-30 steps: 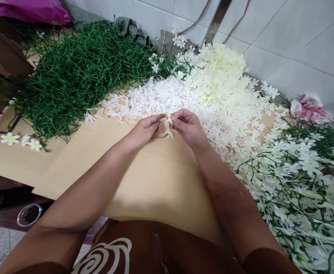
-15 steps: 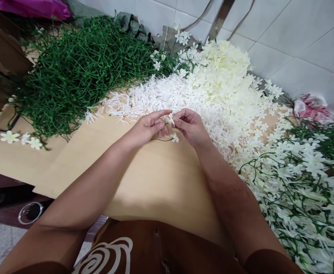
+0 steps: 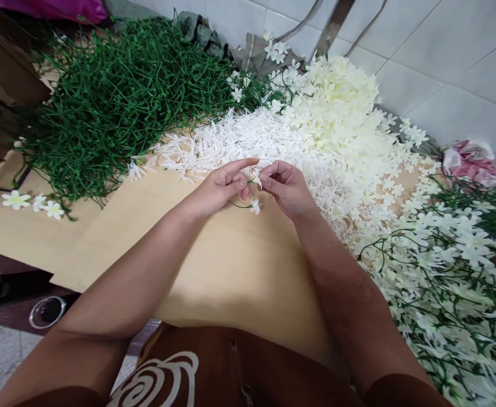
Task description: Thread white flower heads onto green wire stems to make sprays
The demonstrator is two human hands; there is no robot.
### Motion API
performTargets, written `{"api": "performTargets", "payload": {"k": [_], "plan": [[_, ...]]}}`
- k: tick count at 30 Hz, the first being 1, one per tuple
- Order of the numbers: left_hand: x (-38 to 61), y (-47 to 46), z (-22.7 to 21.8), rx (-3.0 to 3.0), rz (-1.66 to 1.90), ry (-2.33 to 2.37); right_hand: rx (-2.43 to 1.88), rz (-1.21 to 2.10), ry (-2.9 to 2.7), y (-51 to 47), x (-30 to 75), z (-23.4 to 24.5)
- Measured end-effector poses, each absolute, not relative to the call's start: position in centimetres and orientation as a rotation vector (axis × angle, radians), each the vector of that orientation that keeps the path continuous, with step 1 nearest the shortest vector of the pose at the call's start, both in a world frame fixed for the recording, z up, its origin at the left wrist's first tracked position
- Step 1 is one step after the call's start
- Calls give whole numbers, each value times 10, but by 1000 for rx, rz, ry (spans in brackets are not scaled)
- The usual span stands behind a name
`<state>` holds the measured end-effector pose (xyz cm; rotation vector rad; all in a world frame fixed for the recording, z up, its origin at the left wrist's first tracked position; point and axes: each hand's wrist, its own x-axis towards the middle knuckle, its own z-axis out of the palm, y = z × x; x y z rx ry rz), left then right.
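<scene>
My left hand (image 3: 222, 186) grips a thin green stem (image 3: 239, 204) that carries a small white flower (image 3: 255, 206); its forefinger sticks out straight. My right hand (image 3: 285, 186) is curled in a pinch at the stem's upper tip, fingertips touching a tiny white piece there. Both hands meet above a tan cardboard sheet (image 3: 214, 265). Just beyond them lies a heap of white spiky flower centres (image 3: 231, 141).
A tangle of bare green stems (image 3: 116, 102) fills the far left. Cream petals (image 3: 336, 113) pile up at the far right, finished flower sprigs (image 3: 451, 265) on the right. Three loose flowers (image 3: 31, 202) lie left. Brown cardboard boxes (image 3: 1, 73), white floor tiles (image 3: 443, 51).
The hands have lifted slightly and the stem's flower now hangs free below them. My left forefinger has straightened. The view has drifted a little.
</scene>
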<state>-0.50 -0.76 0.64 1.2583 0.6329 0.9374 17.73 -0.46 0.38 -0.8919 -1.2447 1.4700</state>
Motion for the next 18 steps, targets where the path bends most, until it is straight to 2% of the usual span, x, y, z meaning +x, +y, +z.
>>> {"api": "performTargets", "payload": {"k": [7, 18], "plan": [[-3, -9, 5, 1258, 914, 694, -955, 1299, -1419, -7, 173, 6], [7, -11, 2, 1209, 920, 825, -987, 1418, -1469, -10, 173, 2]]}}
